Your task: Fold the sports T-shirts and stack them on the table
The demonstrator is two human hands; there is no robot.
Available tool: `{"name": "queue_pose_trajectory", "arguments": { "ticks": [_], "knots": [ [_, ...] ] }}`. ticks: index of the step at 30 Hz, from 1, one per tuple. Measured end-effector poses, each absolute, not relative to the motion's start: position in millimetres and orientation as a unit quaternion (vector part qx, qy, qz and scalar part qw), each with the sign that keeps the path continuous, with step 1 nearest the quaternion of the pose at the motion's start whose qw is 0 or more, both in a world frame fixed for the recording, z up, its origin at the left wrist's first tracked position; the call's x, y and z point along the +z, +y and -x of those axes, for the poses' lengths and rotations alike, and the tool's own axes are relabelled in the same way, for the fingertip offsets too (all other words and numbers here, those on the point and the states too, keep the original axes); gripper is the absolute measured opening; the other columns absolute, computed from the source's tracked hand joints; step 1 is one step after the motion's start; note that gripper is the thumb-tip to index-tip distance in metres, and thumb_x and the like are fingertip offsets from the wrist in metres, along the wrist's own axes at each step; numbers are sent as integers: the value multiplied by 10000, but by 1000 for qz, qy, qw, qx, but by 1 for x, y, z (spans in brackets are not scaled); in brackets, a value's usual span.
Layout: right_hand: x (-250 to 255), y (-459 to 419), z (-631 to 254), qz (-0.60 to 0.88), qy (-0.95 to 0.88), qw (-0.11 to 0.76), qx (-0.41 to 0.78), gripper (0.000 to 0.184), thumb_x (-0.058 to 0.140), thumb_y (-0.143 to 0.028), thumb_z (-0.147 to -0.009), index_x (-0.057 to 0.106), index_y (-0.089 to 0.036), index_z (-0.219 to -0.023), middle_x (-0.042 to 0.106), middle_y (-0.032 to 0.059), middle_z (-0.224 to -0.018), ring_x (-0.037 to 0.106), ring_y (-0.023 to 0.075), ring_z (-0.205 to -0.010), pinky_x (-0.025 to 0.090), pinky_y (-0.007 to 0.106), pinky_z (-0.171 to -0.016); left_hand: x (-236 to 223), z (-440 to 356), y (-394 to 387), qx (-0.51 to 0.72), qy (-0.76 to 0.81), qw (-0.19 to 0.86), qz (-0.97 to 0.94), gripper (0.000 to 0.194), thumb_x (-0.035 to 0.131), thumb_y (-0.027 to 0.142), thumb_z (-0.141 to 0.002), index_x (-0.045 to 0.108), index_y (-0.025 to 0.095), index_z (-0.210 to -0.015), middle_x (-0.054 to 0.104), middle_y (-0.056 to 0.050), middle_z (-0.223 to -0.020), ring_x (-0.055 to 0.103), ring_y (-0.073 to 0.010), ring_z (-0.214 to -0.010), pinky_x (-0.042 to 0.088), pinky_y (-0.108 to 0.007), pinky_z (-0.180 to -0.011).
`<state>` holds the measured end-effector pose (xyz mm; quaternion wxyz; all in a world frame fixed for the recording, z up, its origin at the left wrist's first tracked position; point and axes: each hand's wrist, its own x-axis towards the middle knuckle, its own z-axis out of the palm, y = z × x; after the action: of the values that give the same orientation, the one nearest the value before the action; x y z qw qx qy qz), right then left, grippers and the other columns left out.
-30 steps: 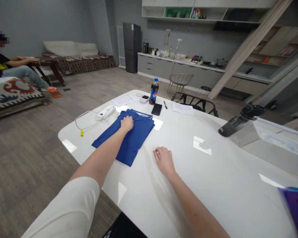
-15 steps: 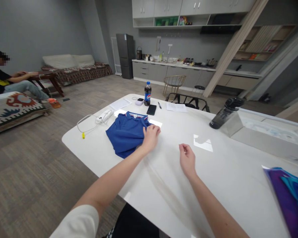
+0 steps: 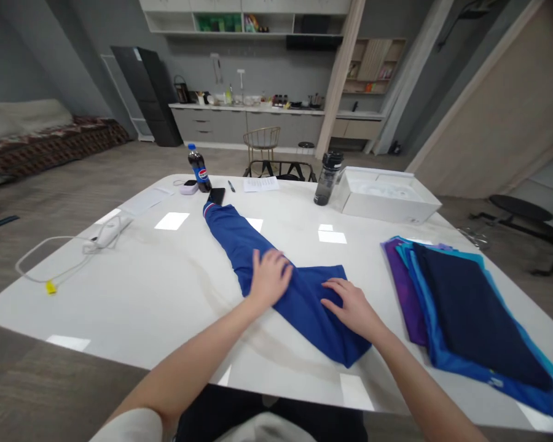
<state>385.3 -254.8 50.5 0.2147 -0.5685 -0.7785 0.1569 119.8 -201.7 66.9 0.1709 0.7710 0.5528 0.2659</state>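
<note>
We have the blue polo shirt (image 3: 239,236) drawn out from a squat bundle into a long, creased strip. It runs slantwise over the white table (image 3: 166,294), its striped trim beside the phone (image 3: 217,195), its other end close to the front edge, so its layers look uneven. Our left hand (image 3: 270,279) lies unclenched on its middle; our right hand (image 3: 357,310) rests loosely spread on the wider end.
</note>
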Motion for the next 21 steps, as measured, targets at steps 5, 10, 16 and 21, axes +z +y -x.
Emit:
{"name": "queue_pose_trajectory", "arguments": {
  "ticks": [5,10,16,21],
  "knots": [
    [55,-287,-357,552,-814,119,136,349,584,-305,-956,645,-246,-1295,670,105,-1198,618,279,-1082,476,411,-919,48,-69,-110,154,767,128,-610,700,401,643,-971,440,244,-1545,274,-181,-1678,185,-455,-1548,201,-754,-1154],
    [68,-320,-330,556,-811,52,173,328,617,-281,-910,615,-223,-1233,711,88,-1080,676,267,-971,467,345,-813,31,-107,-78,110,665,123,-729,764,413,700,-935,436,259,-1559,258,-145,-1692,113,-465,-1561,98,-761,-1175],
    [76,-328,-322,559,-802,7,212,270,714,-341,-842,601,-246,-1069,743,31,-896,704,255,-792,377,304,-651,35,-182,-77,154,583,112,-790,661,476,669,-929,560,266,-1447,457,-139,-1579,228,-413,-1532,-29,-708,-1214],
    [86,-315,-317,563,-788,8,248,150,711,-367,-867,660,-252,-949,711,14,-780,674,224,-736,322,283,-613,37,-216,-73,248,590,114,-760,568,641,448,-905,597,70,-1327,542,-293,-1379,410,-422,-1372,62,-636,-1222]
  ]
}}
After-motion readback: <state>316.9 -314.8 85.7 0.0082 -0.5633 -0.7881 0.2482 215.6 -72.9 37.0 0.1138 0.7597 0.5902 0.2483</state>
